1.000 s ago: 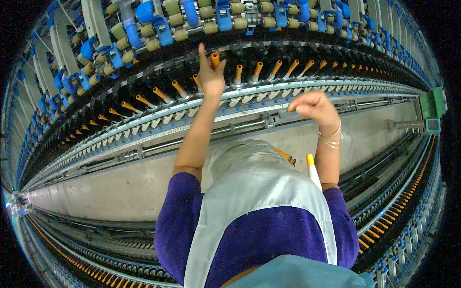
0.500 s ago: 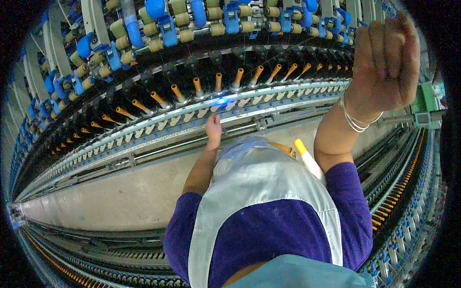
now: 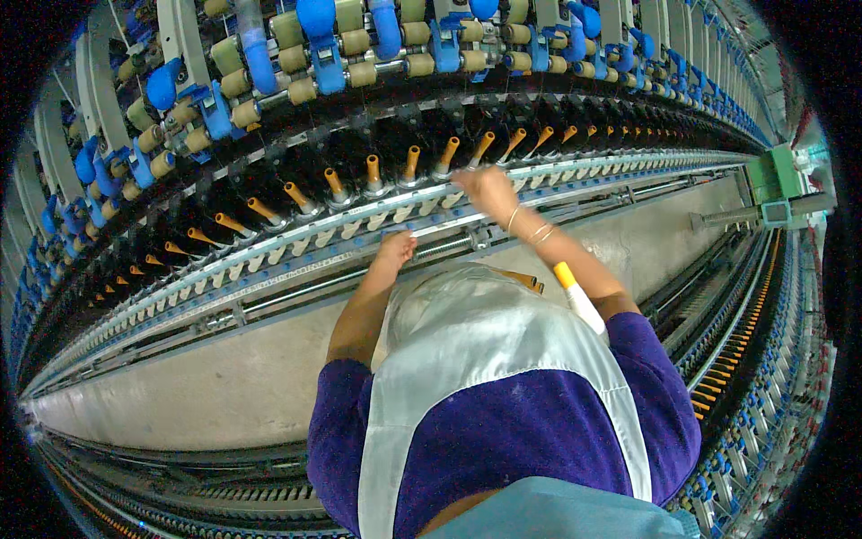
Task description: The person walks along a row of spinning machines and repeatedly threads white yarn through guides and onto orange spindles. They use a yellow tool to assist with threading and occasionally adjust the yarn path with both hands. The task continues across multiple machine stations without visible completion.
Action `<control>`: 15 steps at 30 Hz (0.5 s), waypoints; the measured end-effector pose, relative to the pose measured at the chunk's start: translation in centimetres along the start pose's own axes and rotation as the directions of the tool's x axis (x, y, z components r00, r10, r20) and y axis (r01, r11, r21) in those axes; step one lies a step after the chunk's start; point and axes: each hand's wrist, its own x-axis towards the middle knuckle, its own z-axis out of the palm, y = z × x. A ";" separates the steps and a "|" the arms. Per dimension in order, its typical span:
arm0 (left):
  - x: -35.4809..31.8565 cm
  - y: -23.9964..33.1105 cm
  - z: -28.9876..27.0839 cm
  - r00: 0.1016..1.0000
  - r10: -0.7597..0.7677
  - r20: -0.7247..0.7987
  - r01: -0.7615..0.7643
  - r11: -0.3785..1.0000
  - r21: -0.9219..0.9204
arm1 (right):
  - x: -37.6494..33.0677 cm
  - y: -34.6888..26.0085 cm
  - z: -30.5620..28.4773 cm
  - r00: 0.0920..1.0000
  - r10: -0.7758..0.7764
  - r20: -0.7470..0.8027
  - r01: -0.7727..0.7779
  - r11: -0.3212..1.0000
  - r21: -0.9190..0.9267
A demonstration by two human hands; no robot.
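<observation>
My left hand (image 3: 395,248) rests with bent fingers on the grey metal rail (image 3: 296,244) of a long spinning machine; nothing shows in it. My right hand (image 3: 485,189), bangles on its wrist, reaches further up to the base of an orange spindle tube (image 3: 447,154) in the long row of tubes (image 3: 372,169). Its fingers are blurred at the rail, so I cannot tell their grip. A white-wound bobbin with a yellow tip (image 3: 575,295) sticks out of my pale apron (image 3: 467,346) by my right elbow.
Above the spindles runs a bank of blue arms and tan rollers (image 3: 314,36). A green box (image 3: 778,176) sits at the machine's right end. The grey floor (image 3: 180,377) runs below, and a second frame with orange tubes (image 3: 729,352) curves along the right.
My right hand, raised close to the camera half a second ago, has dropped to the spindle row. My left hand came down from the spindles to the rail.
</observation>
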 end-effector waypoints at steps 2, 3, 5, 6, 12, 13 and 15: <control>-5.4 2.1 1.0 0.970 0.115 0.213 -0.160 0.965 0.210 | -0.3 0.1 1.5 0.934 -0.348 0.078 0.345 0.937 0.047; -8.1 3.5 2.3 0.932 0.174 0.317 -0.273 0.913 0.303 | -0.2 -0.5 0.8 0.930 -0.295 0.219 0.295 0.955 0.034; -13.5 7.2 5.0 0.756 0.399 0.519 -0.585 0.768 0.261 | 2.4 -1.4 -4.3 0.837 -0.538 -0.097 0.506 0.830 -0.236; -15.7 9.5 6.4 0.693 0.451 0.563 -0.652 0.725 0.222 | 4.2 -1.6 -8.2 0.753 -0.635 -0.170 0.549 0.750 -0.370; -19.7 20.6 12.7 0.496 0.768 0.406 -0.848 0.528 0.040 | 8.9 -8.4 -21.0 0.564 -0.652 -0.506 0.272 0.726 -0.632; -19.6 21.1 13.1 0.579 0.725 0.374 -0.796 0.601 0.067 | 9.1 -9.2 -21.4 0.625 -0.616 -0.479 0.203 0.721 -0.662; -19.7 20.8 13.4 0.690 0.643 0.333 -0.702 0.707 0.090 | 9.0 -10.2 -21.0 0.761 -0.473 -0.444 0.108 0.767 -0.632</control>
